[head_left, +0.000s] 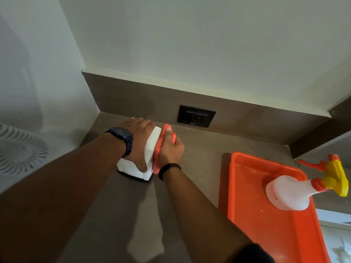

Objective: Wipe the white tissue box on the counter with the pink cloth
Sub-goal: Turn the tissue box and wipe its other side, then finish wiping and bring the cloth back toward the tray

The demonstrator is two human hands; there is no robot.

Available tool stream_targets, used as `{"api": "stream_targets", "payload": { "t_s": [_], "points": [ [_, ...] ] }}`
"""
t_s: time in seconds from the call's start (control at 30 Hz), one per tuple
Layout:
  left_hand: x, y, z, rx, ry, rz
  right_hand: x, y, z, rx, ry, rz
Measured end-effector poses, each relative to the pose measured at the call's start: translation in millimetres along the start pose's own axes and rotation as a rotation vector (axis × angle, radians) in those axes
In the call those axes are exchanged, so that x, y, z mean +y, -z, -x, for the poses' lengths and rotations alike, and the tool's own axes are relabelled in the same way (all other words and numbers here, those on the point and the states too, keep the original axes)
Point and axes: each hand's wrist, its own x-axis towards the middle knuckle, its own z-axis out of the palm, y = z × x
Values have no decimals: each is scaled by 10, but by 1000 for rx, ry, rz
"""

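The white tissue box with a dark base stands on the brown counter near the back left corner. My left hand, a dark watch on its wrist, lies over the top of the box and grips it. My right hand presses the pink cloth flat against the box's right side. The cloth is bunched under my fingers and runs along that side from the far end to the near end. Much of the box's top is hidden under my left hand.
An orange tray lies on the counter to the right, holding a white spray bottle with a yellow and orange trigger head. A black wall socket sits in the backsplash behind the box. A white round fan-like grille is at the left.
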Motion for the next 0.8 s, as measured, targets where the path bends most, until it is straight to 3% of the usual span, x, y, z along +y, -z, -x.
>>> {"api": "stream_targets", "payload": {
  "t_s": [0.33,0.53,0.6,0.7,0.8],
  "points": [
    [41,27,-10,-23,-16,-14,43,170,151,5,-213,74],
    [118,58,3,-28,-8,-46,-157,509,298,-146,-304,15],
    [136,98,20,-62,17,-70,-260,671,297,-150,-225,-16],
    [203,136,58,-103,97,-77,-455,1117,247,-18,26,15],
    [615,103,41,71,30,35,-592,1680,192,172,281,153]
  ]
}}
